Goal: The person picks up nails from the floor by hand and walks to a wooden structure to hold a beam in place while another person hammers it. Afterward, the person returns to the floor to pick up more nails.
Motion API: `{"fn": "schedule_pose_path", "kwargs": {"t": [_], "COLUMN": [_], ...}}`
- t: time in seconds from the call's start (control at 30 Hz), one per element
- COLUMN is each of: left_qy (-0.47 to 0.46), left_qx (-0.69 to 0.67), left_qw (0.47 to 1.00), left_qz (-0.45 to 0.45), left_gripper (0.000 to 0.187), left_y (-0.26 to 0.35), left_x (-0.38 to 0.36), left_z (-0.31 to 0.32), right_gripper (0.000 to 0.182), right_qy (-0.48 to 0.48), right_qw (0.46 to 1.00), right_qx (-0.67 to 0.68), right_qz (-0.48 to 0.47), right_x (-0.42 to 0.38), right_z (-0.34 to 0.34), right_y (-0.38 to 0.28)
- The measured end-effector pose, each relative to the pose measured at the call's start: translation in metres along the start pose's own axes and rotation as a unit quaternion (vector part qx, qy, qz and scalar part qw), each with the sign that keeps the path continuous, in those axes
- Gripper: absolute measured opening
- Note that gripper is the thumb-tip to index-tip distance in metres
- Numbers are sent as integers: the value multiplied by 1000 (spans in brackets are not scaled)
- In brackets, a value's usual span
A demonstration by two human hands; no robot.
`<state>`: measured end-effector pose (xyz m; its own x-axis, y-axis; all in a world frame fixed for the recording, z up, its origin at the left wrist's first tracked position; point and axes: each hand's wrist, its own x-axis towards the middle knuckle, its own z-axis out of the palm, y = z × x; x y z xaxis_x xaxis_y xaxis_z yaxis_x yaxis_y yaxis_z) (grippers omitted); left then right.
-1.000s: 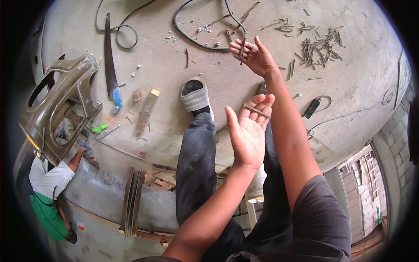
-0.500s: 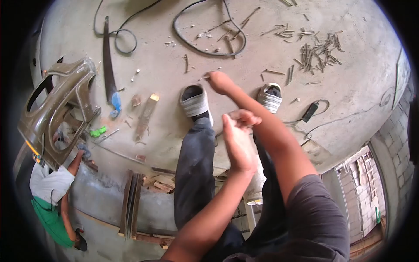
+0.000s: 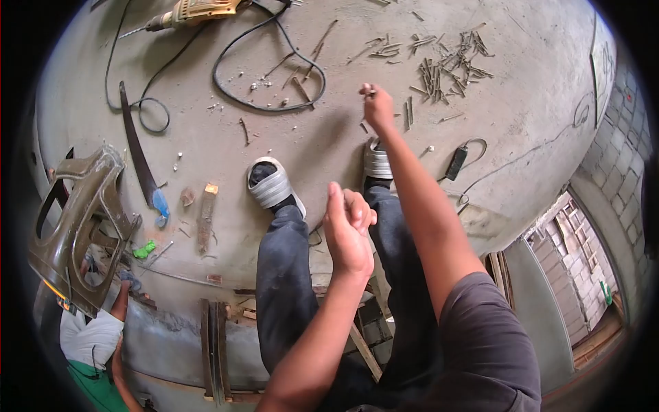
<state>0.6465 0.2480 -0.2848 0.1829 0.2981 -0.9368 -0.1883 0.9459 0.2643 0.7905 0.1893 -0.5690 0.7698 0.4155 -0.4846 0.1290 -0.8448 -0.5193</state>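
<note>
My left hand is raised over the floor between my legs, thumb up and fingers curled toward the palm. What those fingers hold, if anything, is hidden. Farther forward, my right hand is closed above the floor, a small dark bit showing at its fingertips, too small to name. Just right of it lies a heap of thin brownish pieces that look like nails or short sticks. A looped black cable rests to its left.
A yellow power drill lies at the top left. Below it are a handsaw, a wood piece and a green scrap. Another person is at the lower left, beside a brown moulded frame. A black adapter lies right.
My right hand has moved from beside my left slipper forward and right toward the heap. My left hand's fingers have curled in more. The view has shifted, bringing the drill in.
</note>
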Motion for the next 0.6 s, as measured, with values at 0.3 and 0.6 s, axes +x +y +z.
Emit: {"fn": "schedule_pose_path", "kwargs": {"t": [0.3,0.6], "left_qy": [-85,-106], "left_qx": [62,119], "left_qw": [992,979], "left_qz": [-69,-124], "left_gripper": [34,35], "left_y": [-28,-67], "left_x": [4,5], "left_z": [33,48], "right_gripper": [25,35], "right_qy": [84,8], "right_qw": [994,985], "right_qx": [14,96], "right_qz": [75,142], "right_x": [21,3], "right_z": [-57,-60], "right_y": [57,54]}}
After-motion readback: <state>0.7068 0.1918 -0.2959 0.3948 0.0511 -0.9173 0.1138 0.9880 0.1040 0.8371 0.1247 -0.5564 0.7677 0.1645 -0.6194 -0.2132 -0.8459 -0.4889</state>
